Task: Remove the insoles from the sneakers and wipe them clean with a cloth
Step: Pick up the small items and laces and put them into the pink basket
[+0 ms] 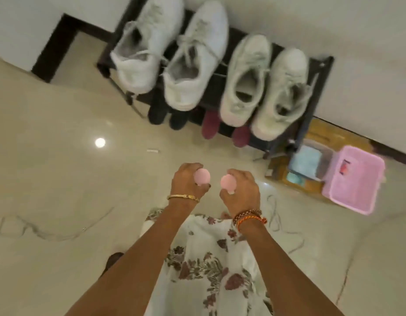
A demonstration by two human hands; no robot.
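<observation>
Two pairs of white sneakers stand on top of a dark shoe rack [320,71] against the wall. The larger pair [188,62] is at the left, the greyer pair [259,87] at the right, heels toward me. Their openings look dark; I cannot make out insoles. My left hand [186,183] grips a small round pink object [202,176]. My right hand [241,190] grips a second pink object [228,182]. Both hands hover over the floor, well short of the rack. No cloth is plainly visible.
Dark and maroon shoes [211,127] sit on the rack's lower shelf. A pink plastic basket [354,181] and a wooden box with bluish items [304,160] stand right of the rack. Loose laces [279,224] lie on the glossy cream floor.
</observation>
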